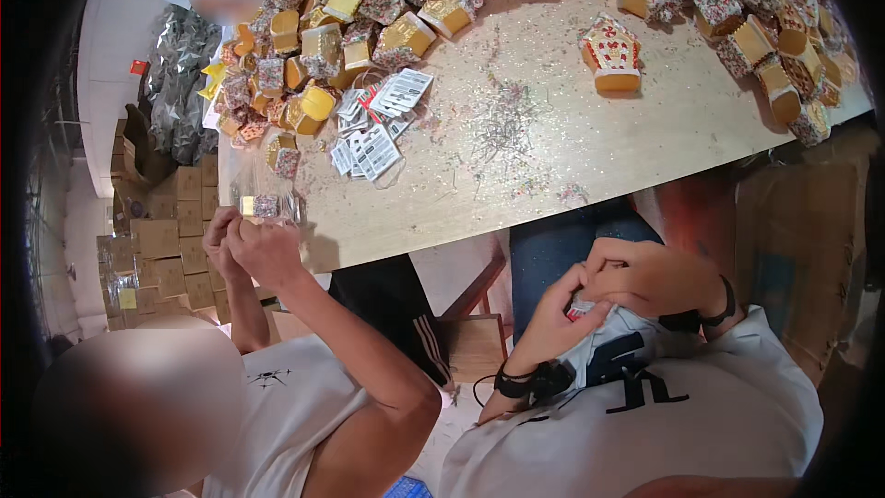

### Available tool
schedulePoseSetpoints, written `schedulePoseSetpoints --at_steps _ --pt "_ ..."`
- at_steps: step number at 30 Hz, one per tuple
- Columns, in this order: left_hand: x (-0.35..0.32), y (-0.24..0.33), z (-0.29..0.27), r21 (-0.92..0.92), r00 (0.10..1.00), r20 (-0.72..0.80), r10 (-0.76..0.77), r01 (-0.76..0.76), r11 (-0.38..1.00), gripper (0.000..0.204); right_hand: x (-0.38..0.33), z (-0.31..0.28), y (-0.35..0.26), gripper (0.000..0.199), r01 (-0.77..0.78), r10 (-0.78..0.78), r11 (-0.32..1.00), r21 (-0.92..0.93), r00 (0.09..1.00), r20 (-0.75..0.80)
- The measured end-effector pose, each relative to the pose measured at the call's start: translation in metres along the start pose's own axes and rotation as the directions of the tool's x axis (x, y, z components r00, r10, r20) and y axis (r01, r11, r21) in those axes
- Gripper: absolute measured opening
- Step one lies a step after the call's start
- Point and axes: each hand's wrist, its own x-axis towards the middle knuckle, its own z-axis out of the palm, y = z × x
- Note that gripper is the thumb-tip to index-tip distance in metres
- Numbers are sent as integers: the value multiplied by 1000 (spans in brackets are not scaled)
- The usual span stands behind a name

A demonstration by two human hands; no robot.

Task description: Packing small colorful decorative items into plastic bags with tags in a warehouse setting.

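Observation:
Close to my body, below the table's front edge, my left hand (559, 315) and my right hand (653, 278) meet with their fingers pinched together. Between them, by the left thumb, shows a bit of something red and white (579, 311); most of it is covered, so its kind stays unclear. On the tabletop beyond my hands lies a single house-shaped ornament (611, 53), with a gold base and red and white trim. White printed tags (373, 149) are heaped left of the table's middle, with some red among them.
House-shaped ornaments (406, 41) pile along the table's far left, and more (751, 41) at the right. Glitter and fine strands (507, 124) litter the wooden table (369, 221). A co-worker's hands (258, 244) are at the left corner, near stacked cardboard boxes (157, 240).

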Motion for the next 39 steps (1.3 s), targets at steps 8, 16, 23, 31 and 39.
schedulePoseSetpoints --at_steps 8,16,23,31,39 --pt "-9 -10 -18 -197 954 202 222 -182 963 7 18 -2 17 13 103 -102 995 15 994 -34" --pt "-5 -4 -11 126 972 2 234 -232 964 7 64 7 32 43 -261 -157 624 -736 882 -445" --pt "-2 0 -9 568 910 -31 413 -324 756 13 47 3 28 49 -244 -118 579 -778 919 -377" --pt "-6 7 3 680 921 -131 367 -186 709 15 13 11 38 31 -216 -299 538 -815 855 -424" --pt "-10 12 10 663 946 -136 294 -134 737 18 32 6 29 33 -296 -165 620 -726 856 -490"
